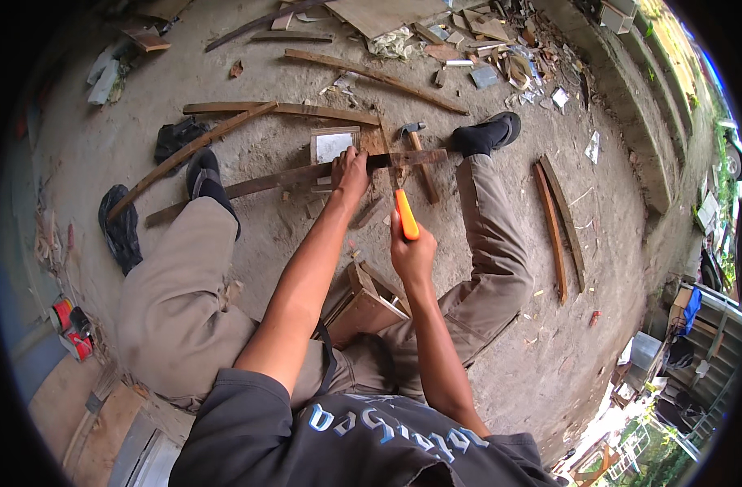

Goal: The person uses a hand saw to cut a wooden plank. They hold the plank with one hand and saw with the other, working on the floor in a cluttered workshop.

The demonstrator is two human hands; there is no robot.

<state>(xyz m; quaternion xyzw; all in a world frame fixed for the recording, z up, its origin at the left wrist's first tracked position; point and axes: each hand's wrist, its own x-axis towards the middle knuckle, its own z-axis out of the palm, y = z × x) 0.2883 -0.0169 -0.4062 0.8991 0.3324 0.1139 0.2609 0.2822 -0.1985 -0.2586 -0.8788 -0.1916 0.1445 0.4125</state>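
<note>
My left hand (351,172) is closed on a long dark wooden strip (265,183), pressing it down across a small block with a white top (334,146). In my right hand (412,253) is a hand saw by its orange-and-yellow handle (407,214). Its thin blade, seen nearly edge-on, points away from me and crosses the strip to the right of my left hand. Just right of the blade lies a hammer (420,162) with a wooden handle, partly under the strip's right end. How deep the blade sits in the wood cannot be made out.
More wooden strips (379,79) lie on the concrete floor (273,81) ahead, and two (560,219) at the right. Scrap and debris (509,61) heap up at the far right, beside concrete steps (631,105). Between my legs stands a wooden box (363,312). Black plastic bags (121,227) lie left.
</note>
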